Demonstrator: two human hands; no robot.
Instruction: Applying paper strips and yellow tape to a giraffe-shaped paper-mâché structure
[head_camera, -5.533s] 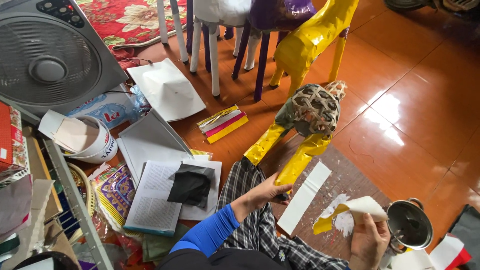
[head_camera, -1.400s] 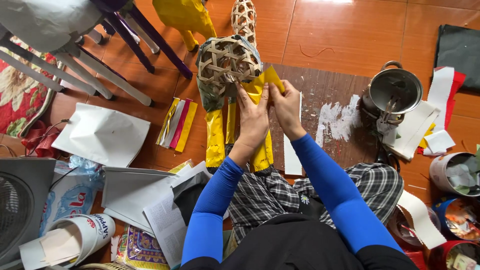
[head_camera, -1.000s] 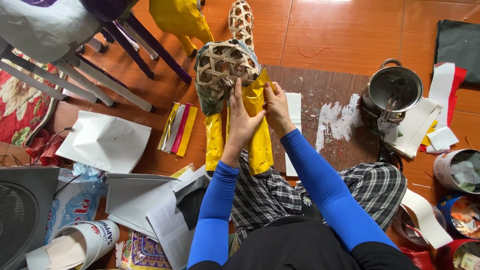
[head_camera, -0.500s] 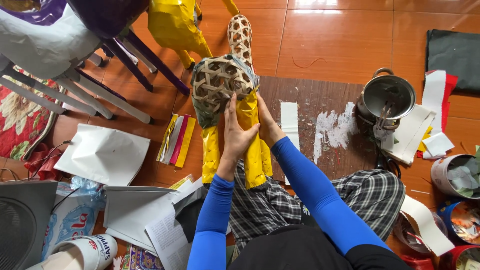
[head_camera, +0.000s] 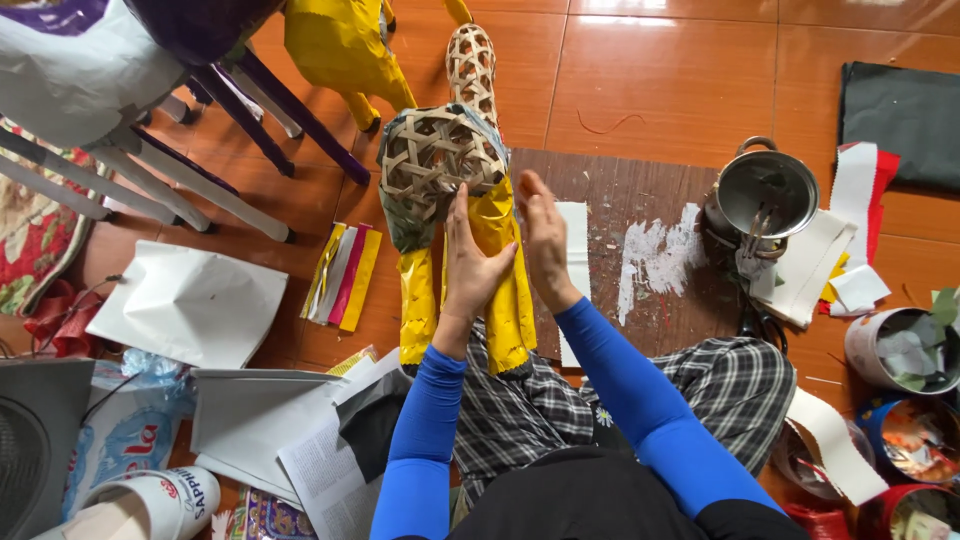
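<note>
Woven bamboo animal frame (head_camera: 440, 165), its legs wrapped in yellow paper, neck pointing away from the person. Left hand (head_camera: 470, 265) and right hand (head_camera: 540, 235) press flat, fingers open, on a leg.

Soft, even daylight fills the sharp wide-angle view, with pale glare on the glossy orange floor tiles (head_camera: 700, 70) along the top edge and only faint shadows.

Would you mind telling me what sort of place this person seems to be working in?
Probably a home craft workspace on a tiled floor: both hands press yellow paper onto a woven bamboo animal frame, beside a paste-smeared wooden board, a metal pot and paper strips.
</note>
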